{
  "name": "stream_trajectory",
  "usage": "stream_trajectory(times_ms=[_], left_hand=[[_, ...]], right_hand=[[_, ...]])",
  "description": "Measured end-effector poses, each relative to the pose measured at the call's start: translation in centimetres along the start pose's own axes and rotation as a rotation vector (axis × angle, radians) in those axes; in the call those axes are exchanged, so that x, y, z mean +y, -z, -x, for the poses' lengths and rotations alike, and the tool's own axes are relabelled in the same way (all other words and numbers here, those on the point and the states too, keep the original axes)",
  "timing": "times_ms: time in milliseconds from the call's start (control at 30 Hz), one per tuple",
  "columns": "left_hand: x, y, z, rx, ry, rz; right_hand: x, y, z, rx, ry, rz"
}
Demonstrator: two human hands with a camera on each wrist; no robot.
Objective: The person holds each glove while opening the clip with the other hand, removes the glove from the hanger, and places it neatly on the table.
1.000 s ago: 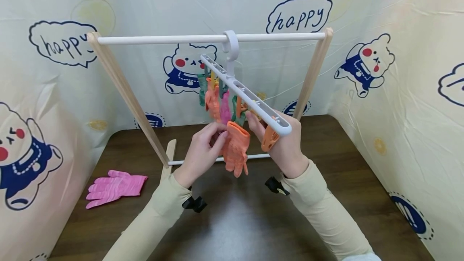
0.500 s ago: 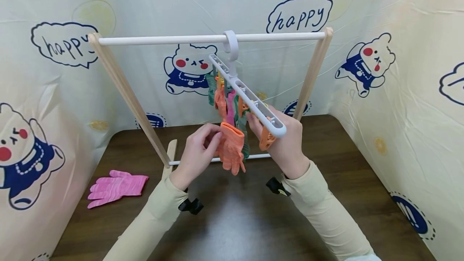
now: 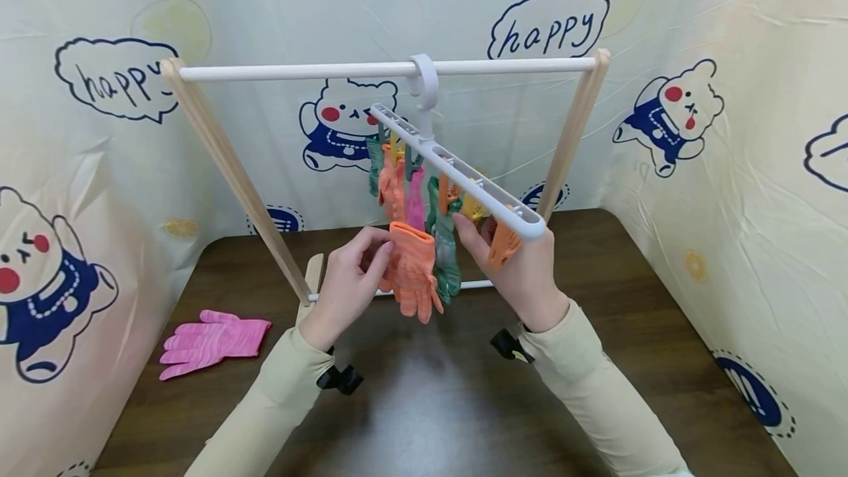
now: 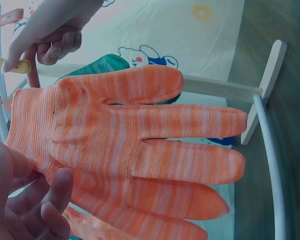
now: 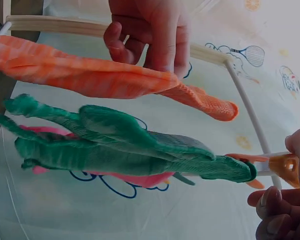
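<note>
My left hand pinches an orange striped glove at its cuff, and the glove hangs with its fingers down. In the left wrist view the orange glove fills the middle. My right hand is under the near end of a white hanger, pinching a yellow clip between thumb and finger. An orange clip hangs in front of that hand. Beside the orange glove, a green glove hangs from another orange clip. The two hands are apart.
The hanger hooks over the white rod of a wooden stand. Farther along it hang an orange glove, a pink glove and a green glove. A pink glove lies on the table at left.
My left hand and the orange glove have moved slightly left, uncovering more of the hanging green glove. The hanger has swung a little, its near end first left, then right.
</note>
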State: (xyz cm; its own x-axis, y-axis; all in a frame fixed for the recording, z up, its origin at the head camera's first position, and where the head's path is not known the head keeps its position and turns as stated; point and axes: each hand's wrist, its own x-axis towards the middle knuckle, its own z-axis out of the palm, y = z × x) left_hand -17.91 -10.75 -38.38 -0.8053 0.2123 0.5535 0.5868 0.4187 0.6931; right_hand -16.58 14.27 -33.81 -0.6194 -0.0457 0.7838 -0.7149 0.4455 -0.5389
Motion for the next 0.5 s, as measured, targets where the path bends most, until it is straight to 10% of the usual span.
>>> stream_trajectory(times_ms=[500], left_hand=[[-0.1, 0.8, 0.6, 0.000, 0.017, -0.010]], right_hand=[[0.8, 1.0, 2.2, -0.026, 0.021, 0.253]])
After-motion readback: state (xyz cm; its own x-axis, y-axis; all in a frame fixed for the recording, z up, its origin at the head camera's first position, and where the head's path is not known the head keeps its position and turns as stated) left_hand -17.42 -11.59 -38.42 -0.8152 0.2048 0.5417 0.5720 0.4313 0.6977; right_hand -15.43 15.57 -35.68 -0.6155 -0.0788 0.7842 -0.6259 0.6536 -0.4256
